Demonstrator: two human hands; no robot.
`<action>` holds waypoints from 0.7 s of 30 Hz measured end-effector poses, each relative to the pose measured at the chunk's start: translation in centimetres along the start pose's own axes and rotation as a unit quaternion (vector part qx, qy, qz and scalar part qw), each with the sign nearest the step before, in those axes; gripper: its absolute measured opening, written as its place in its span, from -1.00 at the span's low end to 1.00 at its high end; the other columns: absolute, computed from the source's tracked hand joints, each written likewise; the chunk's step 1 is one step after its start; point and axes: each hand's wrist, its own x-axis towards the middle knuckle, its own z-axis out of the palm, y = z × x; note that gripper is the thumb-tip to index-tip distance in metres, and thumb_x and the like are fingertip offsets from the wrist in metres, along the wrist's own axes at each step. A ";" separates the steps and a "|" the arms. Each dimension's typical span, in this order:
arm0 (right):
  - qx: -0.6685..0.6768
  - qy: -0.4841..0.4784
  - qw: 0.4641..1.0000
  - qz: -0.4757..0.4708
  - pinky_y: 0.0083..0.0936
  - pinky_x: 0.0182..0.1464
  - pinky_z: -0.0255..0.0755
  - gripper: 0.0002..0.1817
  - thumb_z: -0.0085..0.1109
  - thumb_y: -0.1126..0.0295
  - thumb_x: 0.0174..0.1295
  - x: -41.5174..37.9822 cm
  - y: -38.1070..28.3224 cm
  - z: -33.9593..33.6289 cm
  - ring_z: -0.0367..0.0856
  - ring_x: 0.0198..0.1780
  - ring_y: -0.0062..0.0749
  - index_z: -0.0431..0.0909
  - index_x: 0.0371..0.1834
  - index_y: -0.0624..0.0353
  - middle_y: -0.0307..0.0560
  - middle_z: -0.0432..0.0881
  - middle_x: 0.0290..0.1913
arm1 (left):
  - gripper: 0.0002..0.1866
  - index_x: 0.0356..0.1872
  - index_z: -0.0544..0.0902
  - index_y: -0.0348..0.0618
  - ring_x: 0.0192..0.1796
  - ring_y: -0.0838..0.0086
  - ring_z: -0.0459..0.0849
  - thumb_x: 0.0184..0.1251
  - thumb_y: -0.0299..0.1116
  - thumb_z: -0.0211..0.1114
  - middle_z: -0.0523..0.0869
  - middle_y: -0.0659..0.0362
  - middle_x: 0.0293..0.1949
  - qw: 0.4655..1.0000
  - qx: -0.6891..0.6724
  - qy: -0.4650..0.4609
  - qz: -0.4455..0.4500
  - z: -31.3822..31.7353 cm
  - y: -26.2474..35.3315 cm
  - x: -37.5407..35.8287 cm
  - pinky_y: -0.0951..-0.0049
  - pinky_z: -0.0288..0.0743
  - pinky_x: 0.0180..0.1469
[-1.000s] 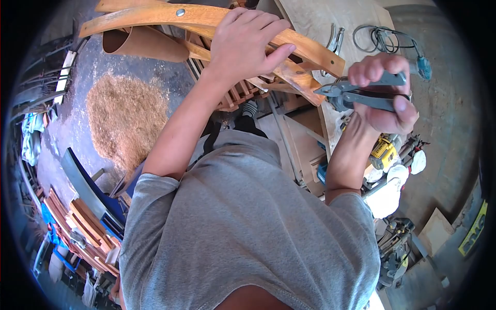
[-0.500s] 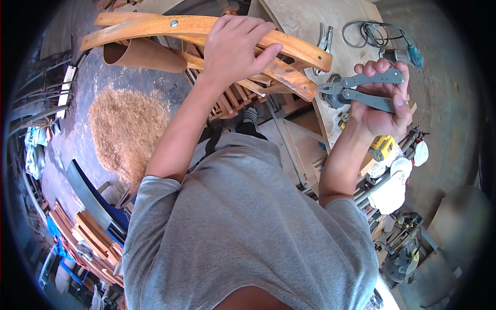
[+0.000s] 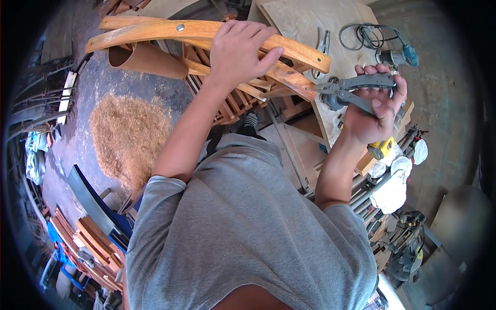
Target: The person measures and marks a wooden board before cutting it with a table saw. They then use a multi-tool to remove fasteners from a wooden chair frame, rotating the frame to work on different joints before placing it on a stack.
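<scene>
Orange-brown wood up front: curved bars (image 3: 297, 50) reaching toward the tabletop (image 3: 305, 18). Looks stiff, fairly light, best held near mid-length, as by the left hand (image 3: 235, 56) with wrapped fingers. Grey pliers (image 3: 364, 82) in the right hand (image 3: 373, 120), with fingers curled round the handles. Below at left, 1 open brown roll (image 3: 155, 61), contents hidden.

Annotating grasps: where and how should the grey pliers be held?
Likely best by both handles, coming from the person's right: on the grey pliers, the handles splay rightward from the pivot, while the nose points left toward the wooden slat's end. The right hand holds that side.
</scene>
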 end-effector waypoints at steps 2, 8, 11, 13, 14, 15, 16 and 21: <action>-0.027 -0.013 0.999 -0.033 0.11 0.27 0.46 -0.27 -0.01 0.52 -0.16 -0.9 0.0 0.5 0.56 0.11 0.09 0.31 0.28 0.21 0.27 0.46 0.11 | -0.65 -0.12 0.76 0.01 -0.11 0.38 0.70 0.21 -0.01 0.38 0.77 0.27 -0.17 1.000 -0.003 0.003 -0.002 0.1 -0.1 0.0 0.32 0.46 0.06; -0.109 0.001 0.992 -0.067 0.06 0.26 0.49 -0.24 -0.02 0.58 -0.20 -2.6 0.3 2.7 0.57 0.10 0.04 0.26 0.28 0.22 0.33 0.44 0.11 | -0.66 -0.13 0.76 0.02 -0.10 0.40 0.69 0.18 -0.02 0.39 0.77 0.30 -0.18 1.000 -0.013 0.007 -0.015 0.0 -0.1 -0.2 0.33 0.46 0.08; -0.139 -0.012 0.988 -0.074 0.05 0.26 0.48 -0.24 -0.03 0.59 -0.20 -2.8 0.4 3.4 0.57 0.10 0.03 0.26 0.28 0.21 0.32 0.44 0.11 | -0.66 -0.14 0.75 0.02 -0.11 0.41 0.69 0.17 -0.03 0.40 0.76 0.32 -0.18 1.000 -0.014 0.022 -0.011 0.4 -0.3 -0.3 0.33 0.45 0.09; -0.155 -0.021 0.985 -0.075 0.06 0.26 0.48 -0.24 -0.03 0.59 -0.20 -2.8 0.4 3.7 0.56 0.09 0.02 0.26 0.28 0.21 0.32 0.44 0.11 | -0.67 -0.15 0.75 0.02 -0.12 0.41 0.69 0.16 -0.04 0.41 0.76 0.33 -0.19 1.000 -0.013 0.025 -0.013 0.6 -0.4 -0.4 0.33 0.45 0.09; -0.159 -0.024 0.984 -0.073 0.06 0.26 0.48 -0.24 -0.03 0.60 -0.20 -2.8 0.5 3.8 0.56 0.09 0.02 0.25 0.28 0.20 0.32 0.44 0.11 | -0.67 -0.15 0.75 0.02 -0.12 0.41 0.69 0.15 -0.04 0.42 0.76 0.33 -0.19 0.999 -0.013 0.027 -0.014 0.6 -0.4 -0.5 0.33 0.45 0.09; -0.164 -0.027 0.984 -0.070 0.06 0.26 0.48 -0.24 -0.04 0.60 -0.20 -2.8 0.5 3.9 0.56 0.09 0.02 0.25 0.28 0.20 0.32 0.44 0.10 | -0.67 -0.15 0.75 0.02 -0.12 0.41 0.68 0.15 -0.04 0.42 0.75 0.33 -0.19 0.999 -0.015 0.029 -0.016 0.7 -0.4 -0.5 0.33 0.45 0.09; -0.170 -0.025 0.983 -0.067 0.07 0.26 0.48 -0.24 -0.04 0.60 -0.20 -2.8 0.6 4.0 0.56 0.09 0.02 0.25 0.28 0.20 0.32 0.44 0.11 | -0.67 -0.15 0.75 0.02 -0.11 0.41 0.68 0.15 -0.04 0.42 0.75 0.33 -0.20 0.999 -0.017 0.030 -0.017 0.7 -0.4 -0.5 0.34 0.45 0.09; -0.199 -0.018 0.978 -0.061 0.08 0.25 0.49 -0.26 -0.03 0.59 -0.19 -2.8 1.0 4.8 0.57 0.08 0.01 0.26 0.27 0.21 0.31 0.44 0.11 | -0.65 -0.15 0.75 0.02 -0.10 0.42 0.68 0.14 -0.03 0.43 0.75 0.33 -0.19 0.999 -0.030 0.024 -0.027 0.8 -0.7 -0.5 0.33 0.46 0.08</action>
